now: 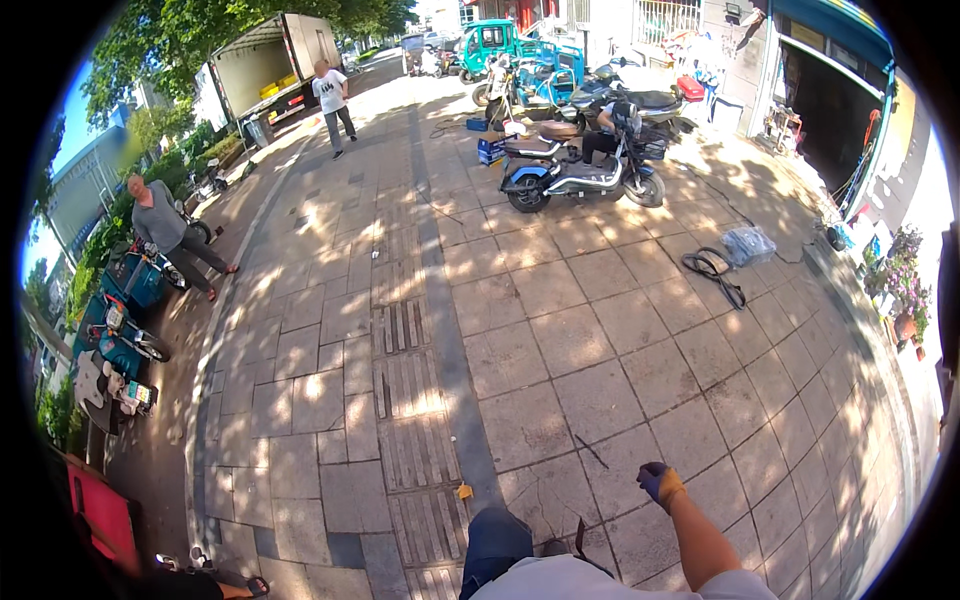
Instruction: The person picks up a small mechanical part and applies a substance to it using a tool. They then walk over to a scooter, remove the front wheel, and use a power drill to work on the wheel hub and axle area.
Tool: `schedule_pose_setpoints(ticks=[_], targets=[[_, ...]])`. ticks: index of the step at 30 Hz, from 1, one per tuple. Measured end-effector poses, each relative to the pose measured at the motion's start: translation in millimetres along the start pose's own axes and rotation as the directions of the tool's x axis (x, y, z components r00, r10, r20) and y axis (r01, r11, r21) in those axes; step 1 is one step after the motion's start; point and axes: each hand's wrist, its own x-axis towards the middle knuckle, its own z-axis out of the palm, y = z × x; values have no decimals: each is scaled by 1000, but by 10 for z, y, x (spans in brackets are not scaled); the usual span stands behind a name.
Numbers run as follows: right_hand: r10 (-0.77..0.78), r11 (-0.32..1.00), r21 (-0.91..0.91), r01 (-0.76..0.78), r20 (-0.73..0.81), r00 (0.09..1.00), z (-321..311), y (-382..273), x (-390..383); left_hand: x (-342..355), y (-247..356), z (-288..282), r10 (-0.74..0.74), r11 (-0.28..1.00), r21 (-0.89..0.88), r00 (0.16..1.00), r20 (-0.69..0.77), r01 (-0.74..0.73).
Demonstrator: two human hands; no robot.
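Note:
My right hand is stretched forward at the lower right, over the paving and touching nothing that I can see. It wears a dark purple and orange-yellow work glove. Its fingers are curled in, and nothing shows sticking out of them. A thin dark strip lies on the paving slabs just left of this hand. My left hand is out of view; only my dark trouser leg and light shirt show at the bottom.
Ahead stands a silver-and-blue electric scooter with a person crouching behind it. A black hose and a clear plastic bag lie to the right. Two people stand at left. A box truck and teal three-wheeler are farther back.

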Motion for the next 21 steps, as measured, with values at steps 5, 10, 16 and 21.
schedule_pose_setpoints(ticks=[5, 10, 16, 21], targets=[[-221, 975, -51, 217, -84, 972, -280, -1585, 2097, 684, 1852, 42, 61, 998, -6, 997, 54, -61], [166, 817, -529, -229, -164, 972, 227, -1490, 3021, 1469, 4045, -1062, 315, 946, 98, 947, -61, -308], [840, 426, -648, -631, 24, 543, 249, -1157, 4128, 1228, 8404, -3159, 755, 542, -192, 575, -316, -818], [822, 497, -588, -638, 84, 563, 315, -1812, 6150, 1496, 10292, -3960, 607, 556, -362, 663, -439, -749]])
